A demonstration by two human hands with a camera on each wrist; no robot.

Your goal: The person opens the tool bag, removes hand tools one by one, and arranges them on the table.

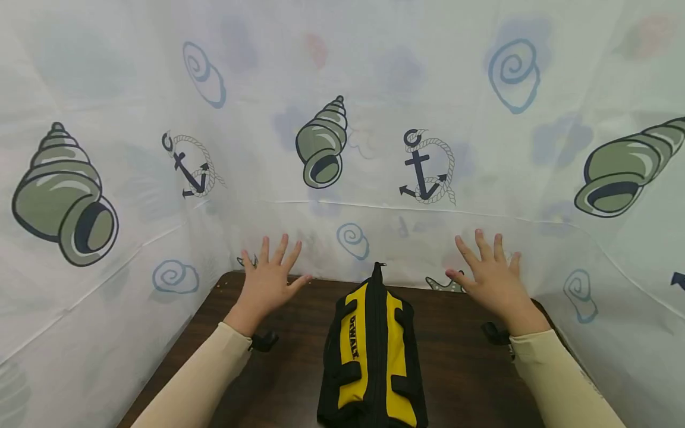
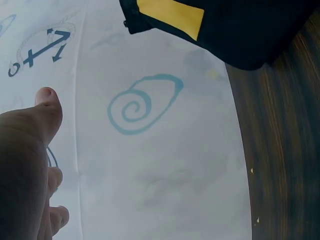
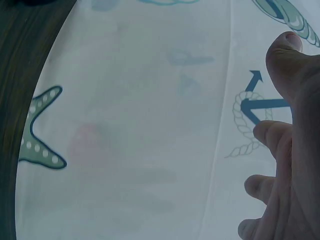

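Note:
A yellow and black DeWalt tool bag (image 1: 354,351) lies lengthwise on the dark wooden table, its zipper running along the top. My left hand (image 1: 269,283) is raised to the left of the bag, fingers spread and straight, holding nothing. On the other side my right hand (image 1: 493,279) is held up the same way, apart from the bag. In the left wrist view the left thumb (image 2: 49,107) points up, with part of the bag at the top edge. The right wrist view shows the right thumb and several fingertips before the printed curtain, touching nothing.
A white curtain (image 1: 374,71) printed with shells, anchors and starfish surrounds the table's back and sides. The brown table (image 1: 289,356) has rounded far corners. Each wrist carries a small black camera, the left one (image 1: 264,341) and the right one (image 1: 495,333).

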